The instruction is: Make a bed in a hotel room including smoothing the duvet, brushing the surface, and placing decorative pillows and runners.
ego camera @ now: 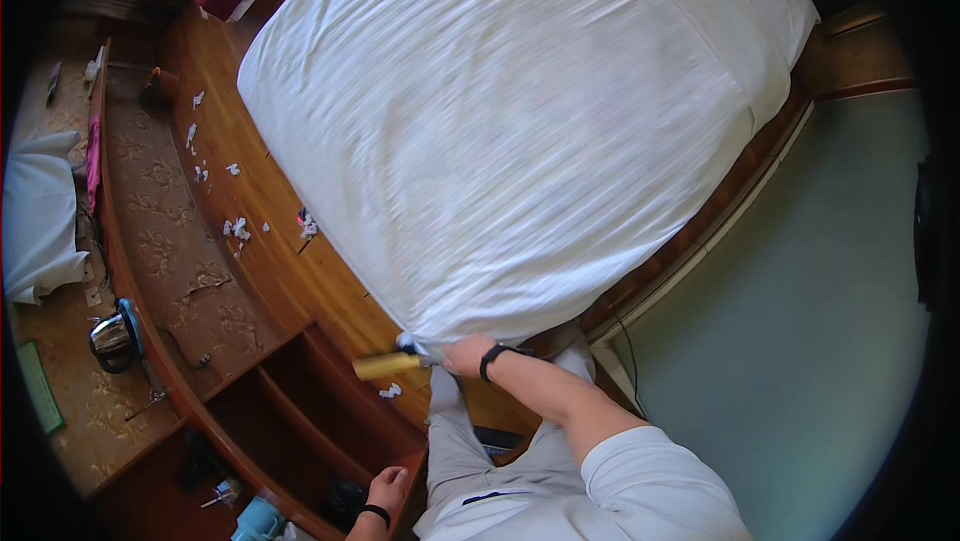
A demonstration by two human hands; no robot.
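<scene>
Before me lies a bed with a white, wrinkled sheet (510, 136). At its near corner my right hand (469, 355), with a black band on the wrist, grips a tool with a blurred yellow end (386, 366). It looks like a brush, and its handle is mostly hidden by the hand. The yellow end sticks out to the left, just off the mattress corner. Lower down, my left hand (388, 487) hangs beside the brown open cabinet (300, 383), with its fingers loosely curled. I see nothing in it, though the palm is hidden.
Crumpled white tissues (238, 230) litter the wood floor (337, 308). On the desk at left stand a metal kettle (112, 338) and a white cloth (41, 215). A light blue container (257, 518) is at lower left. A greenish wall (787, 278) closes the right side.
</scene>
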